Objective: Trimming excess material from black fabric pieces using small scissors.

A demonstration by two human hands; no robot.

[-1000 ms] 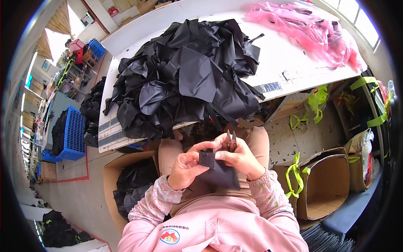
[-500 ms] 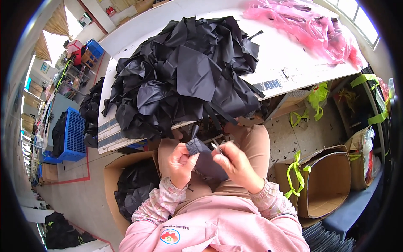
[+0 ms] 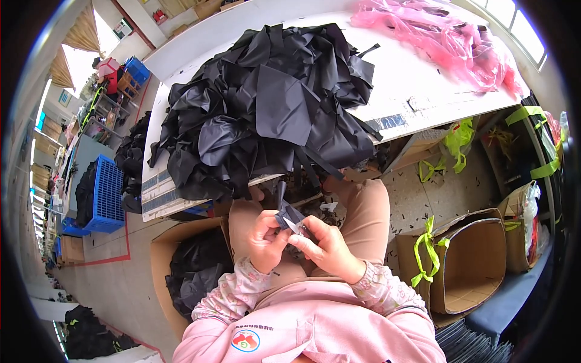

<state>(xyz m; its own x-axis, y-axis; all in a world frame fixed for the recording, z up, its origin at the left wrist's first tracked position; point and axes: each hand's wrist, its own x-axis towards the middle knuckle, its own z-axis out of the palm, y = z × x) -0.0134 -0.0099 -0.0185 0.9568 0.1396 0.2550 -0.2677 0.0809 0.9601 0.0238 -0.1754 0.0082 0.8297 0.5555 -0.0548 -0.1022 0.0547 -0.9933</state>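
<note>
Over my lap, my left hand (image 3: 266, 243) pinches a piece of black fabric (image 3: 292, 213), which has a strap-like end pointing up toward the table. My right hand (image 3: 327, 247) is closed around small metal snips (image 3: 294, 226). Their silver blades lie against the fabric close to my left fingertips. The snips' handles are mostly hidden in my right palm. Just beyond my hands, a large heap of black fabric pieces (image 3: 286, 104) covers the near left of the white table (image 3: 423, 115), some hanging over its edge.
A pink plastic bag (image 3: 442, 42) lies at the table's far right. At my left stands a cardboard box (image 3: 162, 254) holding black fabric; an open cardboard box (image 3: 469, 266) is at my right, with a yellow-green ribbon (image 3: 426, 253) tied beside it. Farther left is a blue crate (image 3: 108, 193).
My right hand has moved left with the snips, bringing the blades from beside the fabric onto it. The fabric has tilted and its lower part has shifted in my left hand.
</note>
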